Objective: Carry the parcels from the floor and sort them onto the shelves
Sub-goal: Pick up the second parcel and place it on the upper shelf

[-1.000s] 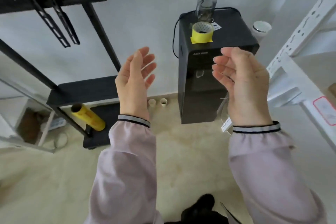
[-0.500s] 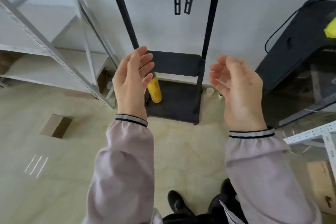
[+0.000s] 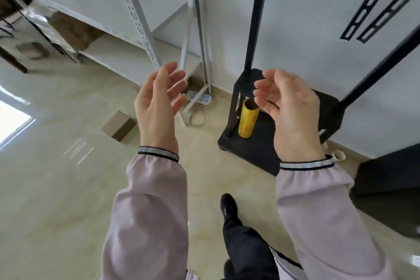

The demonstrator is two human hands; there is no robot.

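From the head camera, both hands are raised in front of the chest, palms turned toward each other and well apart. The left hand (image 3: pixel 156 107) is released, fingers loosely spread and holding nothing; the right hand (image 3: pixel 291 109) is likewise released, fingers slightly curled around empty air. Pale pink sleeves (image 3: pixel 147 207) with striped cuffs cover both forearms.

A small brown cardboard parcel (image 3: pixel 118 125) lies on the glossy beige floor (image 3: pixel 45 188), to the left of the left hand and near the foot of the white metal shelves (image 3: pixel 134 7). On the lower white shelf another brown box shape (image 3: pixel 75 32) sits, blurred. A white power strip (image 3: pixel 201 98) lies by the shelf leg. To the right, a yellow roll (image 3: pixel 247 119) rests on the base of a black stand (image 3: pixel 250 148). One black shoe (image 3: pixel 228 208) is stepping forward between the arms.
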